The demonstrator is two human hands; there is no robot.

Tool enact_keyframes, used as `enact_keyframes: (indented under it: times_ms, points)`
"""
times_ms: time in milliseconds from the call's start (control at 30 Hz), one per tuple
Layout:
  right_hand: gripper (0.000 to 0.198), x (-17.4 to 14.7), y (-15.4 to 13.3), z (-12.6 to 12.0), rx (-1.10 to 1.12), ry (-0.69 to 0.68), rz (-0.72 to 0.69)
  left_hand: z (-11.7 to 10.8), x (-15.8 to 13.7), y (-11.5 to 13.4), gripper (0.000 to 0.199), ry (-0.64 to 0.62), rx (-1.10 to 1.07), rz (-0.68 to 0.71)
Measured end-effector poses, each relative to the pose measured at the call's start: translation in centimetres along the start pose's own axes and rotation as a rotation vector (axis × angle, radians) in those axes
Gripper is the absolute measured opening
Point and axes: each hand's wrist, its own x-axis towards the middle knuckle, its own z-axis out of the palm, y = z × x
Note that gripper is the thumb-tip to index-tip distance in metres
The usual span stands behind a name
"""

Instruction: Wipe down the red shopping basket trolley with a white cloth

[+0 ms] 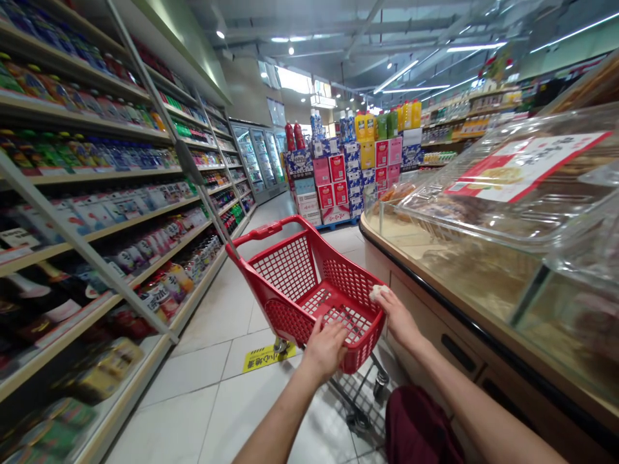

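Observation:
A red plastic shopping cart (278, 316) with perforated basket walls stands in the aisle in front of me, its push handle on the far side. My left hand (325, 348) grips the near rim of the basket, fingers laid over the edge. At the basket's right rim, my right hand (397, 316) is closed on a crumpled white cloth (378, 292), which touches the red plastic. The kind of cloth is hard to make out. No goods are visible inside the basket.
Drink shelves (111, 174) line the left side. A counter (435, 293) with clear plastic food packs (522, 174) runs close on the right. Ahead stand stacked drink cartons (333, 183) and glass-door fridges (261, 154). A yellow floor sticker (264, 359) lies beside the cart.

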Motion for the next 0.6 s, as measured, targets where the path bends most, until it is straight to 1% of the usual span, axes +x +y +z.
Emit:
enact_keyframes:
  times_ms: [67,100,133,200,267,300,367,400,467,533,600]
  points:
    - [0.046,-0.8,-0.4,-0.4,0.027,0.02,0.029,-0.3,-0.6,-1.8,0.042,0.035,0.069,-0.126]
    - [0.045,-1.5,-1.0,-0.4,0.049,0.02,0.035,-0.4,-0.9,-2.8,0.044,0.044,0.111,-0.185]
    - [0.043,-2.4,-1.8,-0.4,0.079,0.011,0.026,-0.5,-1.2,-3.6,0.043,0.047,0.143,-0.218]
    - [0.04,-4.5,-4.2,0.0,0.158,-0.013,-0.041,-0.3,-1.5,-4.4,0.041,0.039,0.17,-0.205]
    - [0.042,-6.6,-6.9,0.6,0.234,-0.017,-0.131,0.0,-1.4,-4.1,0.039,0.042,0.16,-0.185]
    - [0.044,-7.3,-8.1,0.9,0.257,-0.009,-0.162,0.1,-1.2,-3.6,0.039,0.051,0.15,-0.196]
    - [0.048,-7.8,-9.1,1.0,0.257,0.006,-0.166,0.3,-0.7,-2.5,0.039,0.072,0.129,-0.249]
    - [0.048,-7.6,-8.9,0.8,0.234,0.009,-0.14,0.2,-0.5,-2.0,0.039,0.073,0.115,-0.267]
    - [0.047,-6.6,-7.3,0.2,0.167,0.005,-0.06,-0.1,-0.2,-1.6,0.039,0.042,0.081,-0.246]
    - [0.045,-5.3,-5.2,-0.4,0.114,0.008,0.008,-0.6,-0.3,-2.0,0.041,0.021,0.071,-0.235]
    - [0.046,-4.5,-4.1,-0.5,0.093,0.033,0.042,-0.8,-0.6,-2.5,0.045,0.035,0.103,-0.27]
